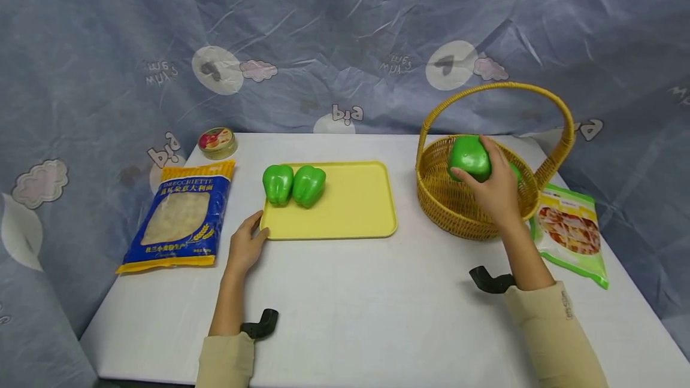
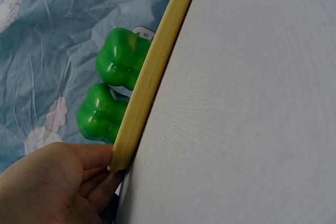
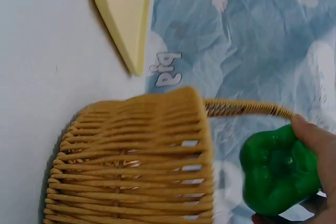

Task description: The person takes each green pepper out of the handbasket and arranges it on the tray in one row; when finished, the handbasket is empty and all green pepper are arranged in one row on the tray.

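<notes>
My right hand grips a green bell pepper above the open wicker basket, inside the arch of its handle. In the right wrist view the held pepper shows its lobed end, next to the basket's rim. Part of another green thing shows inside the basket, mostly behind my hand. At the near left corner of the yellow tray, my left hand holds the edge between thumb and fingers. Two green bell peppers lie side by side on the tray's left part.
A blue and yellow pasta bag lies left of the tray, with a round tin behind it. To the right of the basket is a green and white food packet. A patterned cloth hangs behind the white table.
</notes>
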`<state>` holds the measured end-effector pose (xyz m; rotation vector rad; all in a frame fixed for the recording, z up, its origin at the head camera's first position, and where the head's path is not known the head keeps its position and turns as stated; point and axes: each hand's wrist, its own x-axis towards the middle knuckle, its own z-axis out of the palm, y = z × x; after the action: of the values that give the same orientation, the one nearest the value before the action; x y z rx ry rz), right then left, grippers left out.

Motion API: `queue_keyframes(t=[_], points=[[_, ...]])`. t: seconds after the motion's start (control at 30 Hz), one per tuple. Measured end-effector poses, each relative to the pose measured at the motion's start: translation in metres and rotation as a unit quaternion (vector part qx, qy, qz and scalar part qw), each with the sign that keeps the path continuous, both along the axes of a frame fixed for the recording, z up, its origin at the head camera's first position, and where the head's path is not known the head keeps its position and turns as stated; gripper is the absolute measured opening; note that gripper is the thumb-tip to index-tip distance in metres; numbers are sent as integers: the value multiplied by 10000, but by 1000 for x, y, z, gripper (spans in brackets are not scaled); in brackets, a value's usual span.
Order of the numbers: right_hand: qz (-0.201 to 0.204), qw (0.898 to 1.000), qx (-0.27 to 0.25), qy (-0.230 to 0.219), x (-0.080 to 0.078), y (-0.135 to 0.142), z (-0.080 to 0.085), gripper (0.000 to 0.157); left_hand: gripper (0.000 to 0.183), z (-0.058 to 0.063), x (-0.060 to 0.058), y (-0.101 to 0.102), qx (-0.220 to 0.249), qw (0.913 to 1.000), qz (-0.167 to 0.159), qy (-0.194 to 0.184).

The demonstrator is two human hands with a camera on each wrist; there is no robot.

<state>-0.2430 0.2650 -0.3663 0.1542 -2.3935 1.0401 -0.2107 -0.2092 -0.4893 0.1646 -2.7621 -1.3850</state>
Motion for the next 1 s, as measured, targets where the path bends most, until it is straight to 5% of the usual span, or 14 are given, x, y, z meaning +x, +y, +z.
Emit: queue_keyframes(t=[0.23, 0.4, 1.0], points=[[363, 9917, 78, 1229, 24, -35, 10, 84, 50, 1, 0, 0, 40, 10000, -32, 85], [797, 9855, 34, 1496, 29, -73, 9, 83, 51, 1, 0, 0, 24, 9999, -41, 102], [1017, 9909, -486, -730, -34, -181, -70, 77, 50, -3, 1, -2, 74, 9999, -50, 125]])
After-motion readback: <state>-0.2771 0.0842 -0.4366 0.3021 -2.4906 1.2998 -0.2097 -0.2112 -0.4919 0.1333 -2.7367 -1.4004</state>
